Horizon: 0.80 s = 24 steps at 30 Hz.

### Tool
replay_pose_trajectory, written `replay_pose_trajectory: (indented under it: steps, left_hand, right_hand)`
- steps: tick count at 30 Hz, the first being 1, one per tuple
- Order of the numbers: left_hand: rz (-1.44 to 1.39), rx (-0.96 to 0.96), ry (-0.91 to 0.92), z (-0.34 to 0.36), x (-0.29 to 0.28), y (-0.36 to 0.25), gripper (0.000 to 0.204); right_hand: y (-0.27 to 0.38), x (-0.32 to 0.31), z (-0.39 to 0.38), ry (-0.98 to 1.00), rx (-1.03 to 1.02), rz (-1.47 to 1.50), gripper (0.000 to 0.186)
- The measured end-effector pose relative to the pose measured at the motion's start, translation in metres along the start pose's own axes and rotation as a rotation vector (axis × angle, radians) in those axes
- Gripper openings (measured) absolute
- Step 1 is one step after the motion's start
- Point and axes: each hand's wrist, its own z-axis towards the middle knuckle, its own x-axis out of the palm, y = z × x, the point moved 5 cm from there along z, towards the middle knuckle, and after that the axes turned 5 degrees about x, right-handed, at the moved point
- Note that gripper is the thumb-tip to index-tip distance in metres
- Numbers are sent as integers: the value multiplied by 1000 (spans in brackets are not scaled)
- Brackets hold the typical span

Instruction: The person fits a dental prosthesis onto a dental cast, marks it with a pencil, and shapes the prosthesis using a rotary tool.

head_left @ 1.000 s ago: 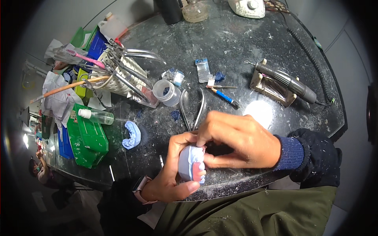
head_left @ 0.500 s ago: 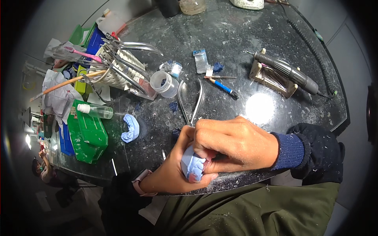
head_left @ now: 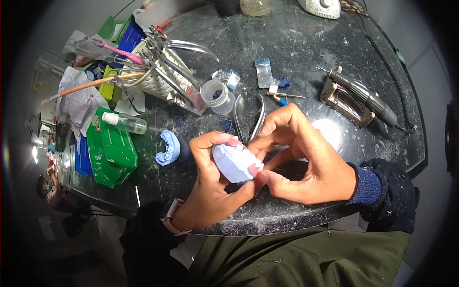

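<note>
My left hand (head_left: 210, 193) is closed round a pale blue plaster dental model (head_left: 232, 165), thumb and fingers at its two sides. The model is tilted, with its flat base toward me. Some pink dental plate (head_left: 256, 169) shows along its edge. From the right, my right hand (head_left: 318, 167) grips the model's edge at the pink part with bent fingers, and some fingertips are hidden behind it. Just beyond my hands lie metal pliers (head_left: 261, 119) with spread handles. A second blue arch-shaped dental model (head_left: 172, 148) rests on the dark bench, left of my left hand.
Pliers and brushes fill a white perforated basket (head_left: 160, 79) at the back left. Near it are a clear cup (head_left: 217, 97), a small bottle (head_left: 125, 123) and a green bin (head_left: 112, 153). A rotary handpiece (head_left: 363, 93) sits on its stand at right. Someone sits far left.
My hands have turned the model, so its flat base now faces me. My right hand has shifted from over it to its right edge, its fingers less tightly folded. The view has shifted slightly.
</note>
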Motion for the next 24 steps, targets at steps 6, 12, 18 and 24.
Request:
replay_pose_trajectory:
  steps: [6, 12, 18, 24]
  left_hand:
    - [384, -25, -175, 7, -3, -12, 66]
    - [569, 59, -150, 12, 0, -19, 58]
    - [622, 30, -94, 9, 8, -22, 54]
    - [510, 64, -81, 15, 11, -19, 47]
  right_hand:
    - [-1, 6, 2, -21, -60, -116, 49]
    - [-3, 10, 0, -31, -1, -129, 49]
    - [7, 16, -5, -28, -234, -372, 46]
    - [9, 18, -6, -119, -334, -493, 48]
